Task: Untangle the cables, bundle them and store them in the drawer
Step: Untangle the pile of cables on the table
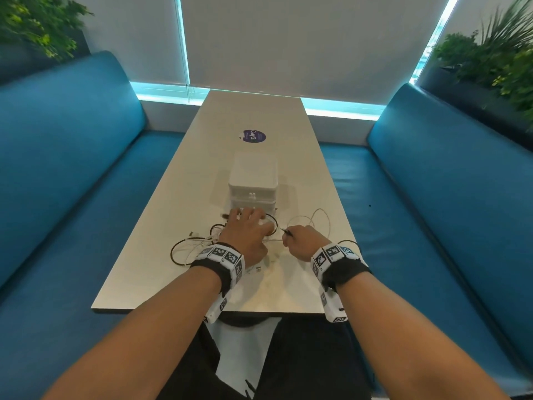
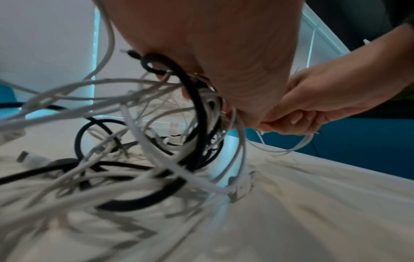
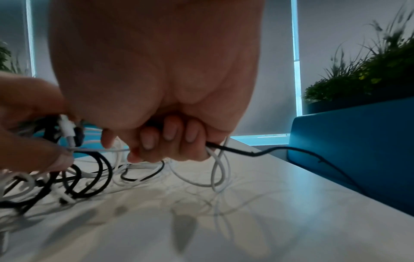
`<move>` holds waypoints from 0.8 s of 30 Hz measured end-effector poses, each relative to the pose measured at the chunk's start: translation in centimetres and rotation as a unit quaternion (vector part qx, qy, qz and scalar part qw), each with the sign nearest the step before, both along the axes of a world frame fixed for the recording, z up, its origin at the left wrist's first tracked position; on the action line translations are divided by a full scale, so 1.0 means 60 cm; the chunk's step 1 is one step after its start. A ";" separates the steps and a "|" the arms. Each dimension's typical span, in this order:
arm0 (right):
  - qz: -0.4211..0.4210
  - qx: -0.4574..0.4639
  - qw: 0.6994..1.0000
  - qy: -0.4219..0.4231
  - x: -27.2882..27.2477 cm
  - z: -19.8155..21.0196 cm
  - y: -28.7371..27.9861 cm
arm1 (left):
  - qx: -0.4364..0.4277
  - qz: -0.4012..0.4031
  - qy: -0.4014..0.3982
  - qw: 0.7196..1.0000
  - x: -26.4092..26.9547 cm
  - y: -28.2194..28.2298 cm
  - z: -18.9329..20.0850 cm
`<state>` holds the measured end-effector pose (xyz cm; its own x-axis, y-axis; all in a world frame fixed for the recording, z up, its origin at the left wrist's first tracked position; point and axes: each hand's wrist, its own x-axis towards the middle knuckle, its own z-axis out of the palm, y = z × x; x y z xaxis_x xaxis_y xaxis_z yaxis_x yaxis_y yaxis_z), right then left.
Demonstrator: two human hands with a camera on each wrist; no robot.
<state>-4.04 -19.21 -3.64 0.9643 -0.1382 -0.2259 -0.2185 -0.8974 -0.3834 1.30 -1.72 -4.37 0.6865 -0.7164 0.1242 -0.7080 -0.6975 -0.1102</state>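
Observation:
A tangle of black and white cables (image 1: pixel 199 245) lies on the white table (image 1: pixel 248 116), in front of a small white drawer unit (image 1: pixel 253 180) whose drawers look shut. My left hand (image 1: pixel 258 222) sits over the tangle's right part; in the left wrist view, cable strands (image 2: pixel 197 109) rise to its fingers and a black loop hooks around them. My right hand (image 1: pixel 288 236) is a fist just to the right, fingers (image 3: pixel 170 140) curled round a thin black cable (image 3: pixel 291 150) and white strands. A white cable loop (image 1: pixel 317 220) arcs beyond it.
Blue benches (image 1: pixel 72 168) flank the narrow table on both sides. A purple round sticker (image 1: pixel 250 136) lies past the drawer unit. Plants (image 1: pixel 496 62) stand behind the bench backs. The thin black cable runs off the table's right edge (image 1: pixel 350 235).

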 end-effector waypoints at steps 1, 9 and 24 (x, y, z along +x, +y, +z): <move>0.004 0.001 1.000 -0.008 0.002 0.000 0.003 | 0.013 -0.016 -0.016 1.000 -0.003 -0.006 0.002; -0.017 -0.026 0.999 -0.011 0.002 0.004 -0.021 | 0.032 0.016 -0.026 0.999 -0.002 0.007 -0.007; 0.048 -0.018 0.998 -0.029 0.007 0.002 0.029 | 0.025 0.015 -0.009 1.000 0.000 -0.013 -0.009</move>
